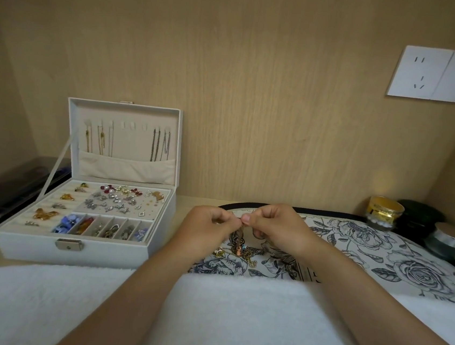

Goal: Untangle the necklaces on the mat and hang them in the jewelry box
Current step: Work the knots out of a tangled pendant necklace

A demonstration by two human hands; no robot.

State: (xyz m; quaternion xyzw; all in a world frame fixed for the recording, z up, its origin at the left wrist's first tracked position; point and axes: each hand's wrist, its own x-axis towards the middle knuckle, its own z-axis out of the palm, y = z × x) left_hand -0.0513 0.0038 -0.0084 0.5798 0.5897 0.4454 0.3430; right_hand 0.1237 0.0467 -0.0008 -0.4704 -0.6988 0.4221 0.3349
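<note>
1. The tangled necklaces point(241, 248) lie heaped on the floral mat point(380, 253), near its left end.
2. The left hand point(209, 225) and right hand point(275, 225) meet just above the heap, the fingers point(246, 218) of each pinching a raised strand.
3. A white towel point(234, 313) overlaps the mat's near edge.
4. Left of the mat stands the open jewelry box point(83, 250), with chains hanging in its lid.
5. Jars point(384, 214) crowd the mat's far right edge.

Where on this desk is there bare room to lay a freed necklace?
The white towel in front of the jewelry box is bare, as is the mat between the right hand and the jars. Crowded: the box's tray, and the tangled necklaces below it and the left hand.
</note>
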